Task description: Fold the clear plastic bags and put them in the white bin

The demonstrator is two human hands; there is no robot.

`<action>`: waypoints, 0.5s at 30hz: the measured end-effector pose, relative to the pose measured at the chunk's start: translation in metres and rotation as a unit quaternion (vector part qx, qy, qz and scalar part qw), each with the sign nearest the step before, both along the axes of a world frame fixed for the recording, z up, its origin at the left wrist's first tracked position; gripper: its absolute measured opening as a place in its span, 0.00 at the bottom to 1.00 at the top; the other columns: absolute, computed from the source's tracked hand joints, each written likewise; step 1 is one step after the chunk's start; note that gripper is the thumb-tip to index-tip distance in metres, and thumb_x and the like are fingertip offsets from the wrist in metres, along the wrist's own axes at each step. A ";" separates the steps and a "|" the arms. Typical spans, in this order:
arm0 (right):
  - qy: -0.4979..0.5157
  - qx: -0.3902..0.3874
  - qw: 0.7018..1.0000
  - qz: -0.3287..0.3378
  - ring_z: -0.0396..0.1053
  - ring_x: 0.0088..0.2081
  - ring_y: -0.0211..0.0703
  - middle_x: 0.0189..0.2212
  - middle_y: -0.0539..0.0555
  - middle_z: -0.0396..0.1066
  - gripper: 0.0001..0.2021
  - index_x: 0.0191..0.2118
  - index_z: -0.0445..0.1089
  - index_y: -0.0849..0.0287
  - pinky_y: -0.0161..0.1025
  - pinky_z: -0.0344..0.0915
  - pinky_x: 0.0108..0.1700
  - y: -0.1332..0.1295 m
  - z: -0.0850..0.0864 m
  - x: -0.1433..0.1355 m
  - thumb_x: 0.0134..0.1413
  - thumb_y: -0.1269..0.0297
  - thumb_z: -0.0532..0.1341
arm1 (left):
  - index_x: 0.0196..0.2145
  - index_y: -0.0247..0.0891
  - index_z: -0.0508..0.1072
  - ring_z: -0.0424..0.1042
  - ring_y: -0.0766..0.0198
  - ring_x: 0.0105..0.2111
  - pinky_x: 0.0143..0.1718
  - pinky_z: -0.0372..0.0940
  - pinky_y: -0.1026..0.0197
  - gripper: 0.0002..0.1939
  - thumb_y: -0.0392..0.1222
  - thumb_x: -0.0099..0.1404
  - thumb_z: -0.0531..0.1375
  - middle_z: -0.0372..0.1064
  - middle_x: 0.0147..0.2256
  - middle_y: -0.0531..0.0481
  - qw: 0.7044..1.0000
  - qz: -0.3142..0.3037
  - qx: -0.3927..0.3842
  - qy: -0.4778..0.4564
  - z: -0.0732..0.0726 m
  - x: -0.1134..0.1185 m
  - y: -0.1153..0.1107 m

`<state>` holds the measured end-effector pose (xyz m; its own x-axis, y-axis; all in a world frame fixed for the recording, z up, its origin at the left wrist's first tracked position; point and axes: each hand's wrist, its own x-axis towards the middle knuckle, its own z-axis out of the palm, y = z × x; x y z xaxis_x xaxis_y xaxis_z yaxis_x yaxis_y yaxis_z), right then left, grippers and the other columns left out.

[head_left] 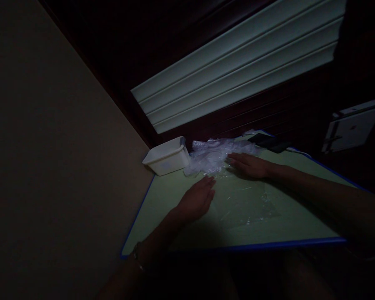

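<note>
Presently, both hands are near the middle of the frame, with their fingers stretched out and not curled around anything that I can see. The left hand (196, 199) is a little below the centre, palm downward, with its fingertips pointing to the upper right. The right hand (248, 165) is slightly higher and more to the right, flat and released, its fingers reaching over the near edge of the plastic heap (218, 151). Whether any fingertip presses the film, I cannot tell, because the light is weak.

Below the right hand, at the lower centre right, a clear plastic sheet (250, 204) lies flat on the pale green table (150, 233); some shiny creases show on it. The heap, crumpled and transparent, lies just above the centre of the frame. At its left is a white box (170, 160), and at its right are some dark flat objects (267, 141), whose kind is not clear.

A blue edging (293, 243) borders the table. On the left wrist there is a bracelet (136, 252). Farther outward, a slatted panel (243, 66) crosses the upper part, a plain wall (50, 166) fills the left side, and a pale flat device (351, 131) is at the right.
</note>
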<state>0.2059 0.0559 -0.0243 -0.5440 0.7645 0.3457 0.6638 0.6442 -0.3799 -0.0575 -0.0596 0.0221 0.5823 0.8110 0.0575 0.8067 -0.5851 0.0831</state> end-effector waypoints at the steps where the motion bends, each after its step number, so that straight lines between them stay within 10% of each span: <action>1: 0.006 0.001 1.000 0.008 0.53 0.65 0.55 0.63 0.63 0.59 0.32 0.65 0.58 0.62 0.58 0.49 0.66 -0.003 0.002 0.000 0.66 0.47 0.40 | 0.62 0.34 0.60 0.53 0.61 0.64 0.66 0.48 0.56 0.27 0.49 0.73 0.41 0.57 0.63 0.44 1.000 0.005 0.017 0.002 -0.004 -0.001 0.009; 7: 0.012 0.013 0.997 0.072 0.50 0.66 0.58 0.64 0.64 0.57 0.31 0.65 0.57 0.62 0.62 0.43 0.66 -0.016 0.010 -0.003 0.65 0.47 0.45 | 0.49 0.35 0.71 0.66 0.55 0.50 0.55 0.61 0.54 0.24 0.57 0.67 0.53 0.69 0.47 0.43 0.995 0.066 0.073 -0.033 -0.017 -0.004 0.025; 15: 0.006 0.004 0.992 0.123 0.43 0.68 0.56 0.67 0.63 0.48 0.32 0.68 0.50 0.66 0.58 0.43 0.67 -0.031 0.020 -0.010 0.66 0.49 0.43 | 0.61 0.37 0.60 0.51 0.62 0.65 0.66 0.48 0.54 0.25 0.47 0.73 0.40 0.57 0.63 0.46 0.997 -0.027 0.056 -0.036 -0.018 0.003 0.033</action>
<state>0.1957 0.0250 -0.0047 -0.7100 0.6059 0.3588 0.4806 0.7894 -0.3820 -0.0542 -0.0263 0.0037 0.6157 0.7647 0.1900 0.7681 -0.6362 0.0718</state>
